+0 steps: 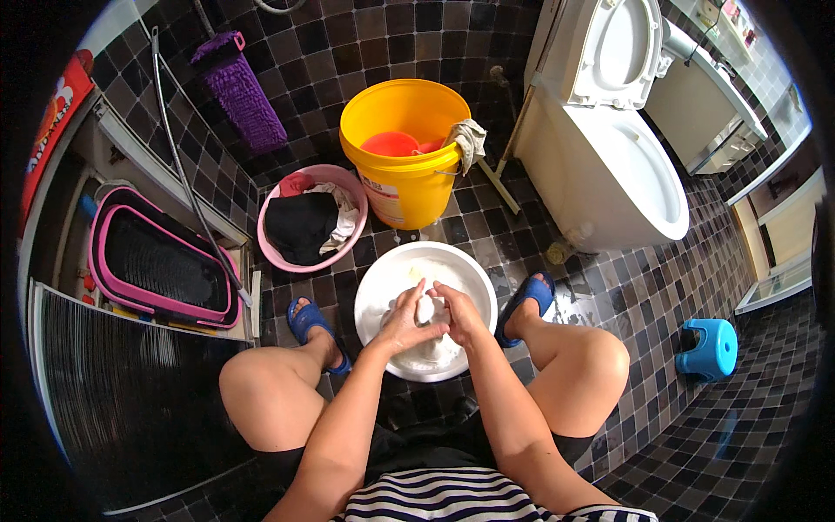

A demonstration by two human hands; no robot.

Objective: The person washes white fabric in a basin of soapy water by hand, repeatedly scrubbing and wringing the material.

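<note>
A round white basin [479,274] stands on the tiled floor between my feet, with foamy water and pale cloth [427,349] in it. My left hand [408,323] and my right hand [458,313] are over the middle of the basin, palms facing each other. Between them is a small bunched piece of white cloth or foam [426,310]; which of the two I cannot tell. The fingertips nearly meet, and the grip of each hand on it is unclear.
Beyond the basin stand a pink basin [264,245] of clothes and a yellow bucket [404,196] with red items inside and a rag [467,140] on its rim. A toilet [587,176] and squeegee [499,186] are right of it. A blue stool [711,349] stands far right, a pink-rimmed mop bucket [163,261] left.
</note>
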